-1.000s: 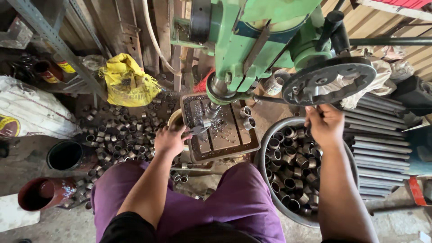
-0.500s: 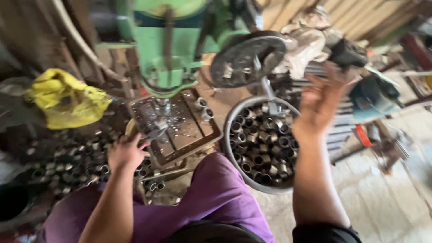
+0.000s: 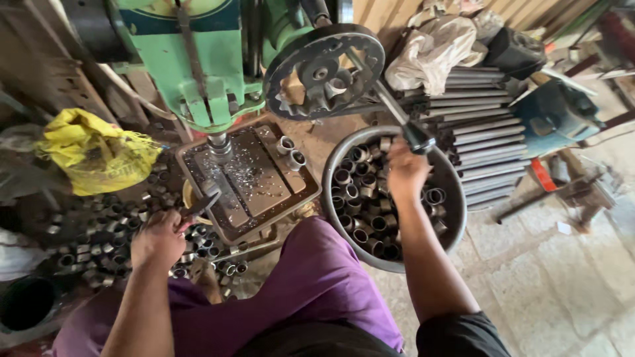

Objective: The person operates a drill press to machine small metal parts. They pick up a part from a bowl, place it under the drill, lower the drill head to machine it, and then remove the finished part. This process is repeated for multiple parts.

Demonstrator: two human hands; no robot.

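My left hand is closed on dark-handled pliers, whose jaws point at the front left corner of the drill table, which is strewn with metal shavings. Above the table hangs the chuck of a green drill press. Two short metal rings stand at the table's back right. My right hand reaches into a grey basin full of rings, fingers curled down just below the black knob of the feed lever. What the fingers hold is hidden.
The spoked feed wheel sits above the basin. Several rings lie heaped on the floor at the left, beside a yellow bag. A stack of metal bars and a blue machine are at the right. My purple-clad legs fill the foreground.
My right hand left the feed wheel, swung open through the air and came down into the basin. My left hand drew back from the drill table with the pliers. The view shifted right.
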